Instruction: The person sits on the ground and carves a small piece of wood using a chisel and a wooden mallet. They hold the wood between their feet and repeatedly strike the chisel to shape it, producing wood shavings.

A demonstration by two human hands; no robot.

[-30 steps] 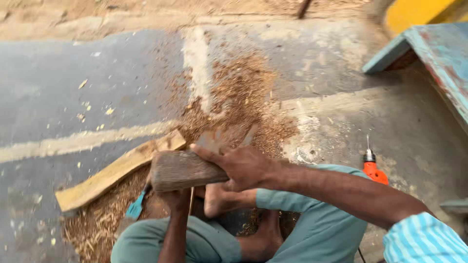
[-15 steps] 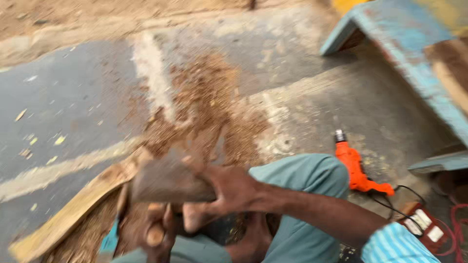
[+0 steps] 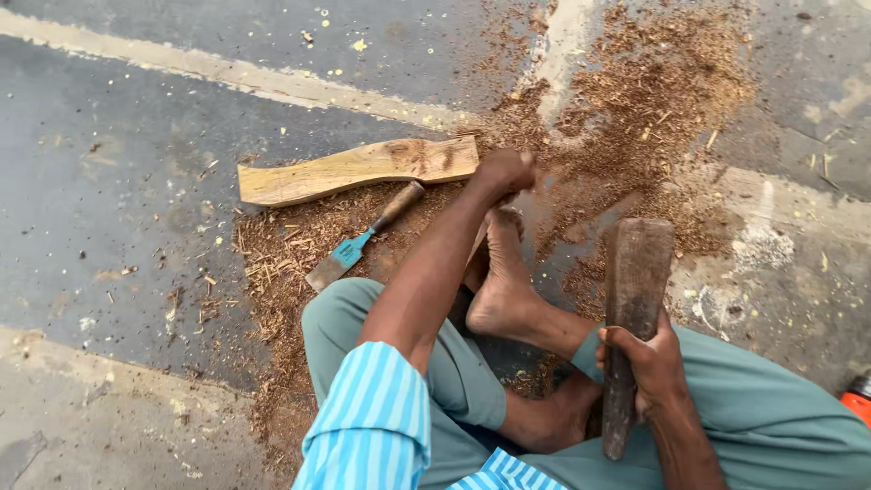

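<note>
I sit on the ground with my bare foot [image 3: 502, 286] out in front. My right hand [image 3: 649, 363] grips the handle of a dark wooden mallet [image 3: 638, 272], which stands upright over my right leg. My left hand [image 3: 504, 171] reaches forward and is a closed fist around something slim and brown that runs down beside the foot; blur hides what it is. Its knuckles are next to the right end of a pale wooden plank [image 3: 358, 171]. A chisel [image 3: 363, 238] with a blue band lies loose on the shavings, left of my left arm.
Sawdust and wood chips [image 3: 653, 100] are spread over the grey pavement around the plank and the foot. A pale painted line [image 3: 227, 73] crosses the ground at the far left. The orange tip of a power drill [image 3: 857, 399] shows at the right edge.
The mallet, held flat over my left hand before, now stands upright to the right. My left hand has stretched forward to the plank's end. The view has swung left and down.
</note>
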